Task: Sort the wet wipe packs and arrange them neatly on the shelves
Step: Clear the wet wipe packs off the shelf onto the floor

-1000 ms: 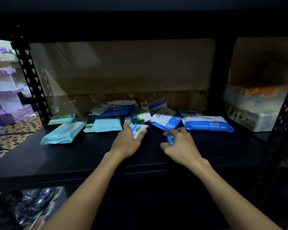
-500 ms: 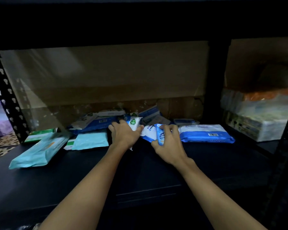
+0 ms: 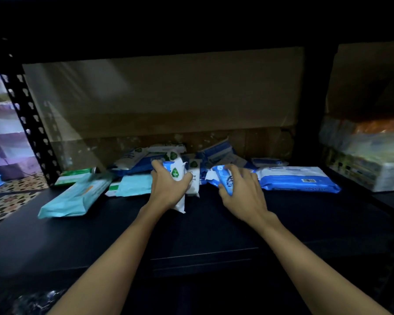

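On a dark shelf [image 3: 82, 237], a white pack [image 3: 179, 178] is gripped by the left hand [image 3: 168, 189] and a small blue pack [image 3: 225, 181] is clutched by the right hand [image 3: 243, 196]. Beyond them, a jumbled pile [image 3: 146, 158] is seen against the cardboard back [image 3: 164, 94], flanked by a teal pack [image 3: 75, 196] and a large blue pack [image 3: 298, 180]. Sorting is judged barely begun; no neat rows are visible.

Dark, flat metal shelf board [image 3: 100, 242], black perforated upright [image 3: 30, 123] at left. Lying on it: long teal plastic wipe pack [image 3: 75, 196] at left, tilted; flat teal pack [image 3: 134, 187] just beside; large blue-and-white pack [image 3: 298, 181] at right; mixed blue and white packs [image 3: 218, 153] heaped along the back.
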